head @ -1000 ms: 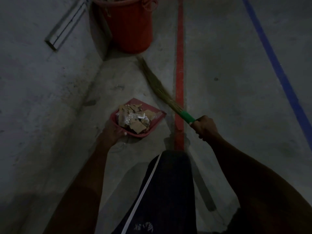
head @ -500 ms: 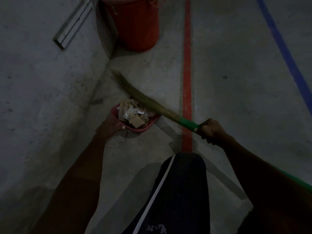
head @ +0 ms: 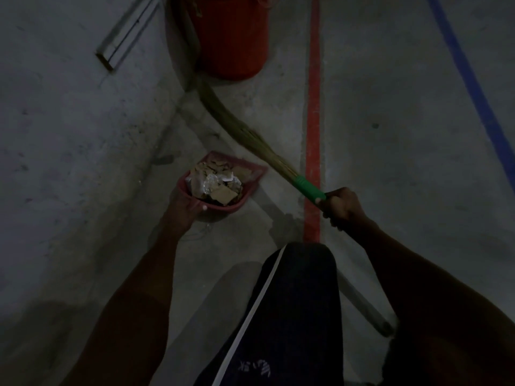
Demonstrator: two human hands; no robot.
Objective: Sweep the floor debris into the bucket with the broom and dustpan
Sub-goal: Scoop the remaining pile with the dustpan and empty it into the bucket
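Observation:
A red dustpan (head: pixel 252 174) sits low over the concrete floor, piled with cardboard scraps and crumpled foil (head: pixel 216 183). My left hand (head: pixel 182 213) grips its near rim from below. My right hand (head: pixel 341 207) grips the green collar of a straw broom (head: pixel 250 136). The broom's bristles stretch away past the dustpan's right side, their tips on the floor at the foot of the red bucket (head: pixel 231 37). The bucket stands at the top of the view against the wall, its rim cut off by the frame.
A grey wall (head: pixel 69 149) rises on the left, with a pale channel strip (head: pixel 125 37) fixed to it. A red floor line (head: pixel 313 121) and a blue floor line (head: pixel 471 87) run away from me. My dark trouser leg (head: pixel 292 316) fills the bottom middle.
The broom swung from lying across the dustpan's debris to pointing away at the bucket's base, on the dustpan's right. The dustpan and my left hand barely moved.

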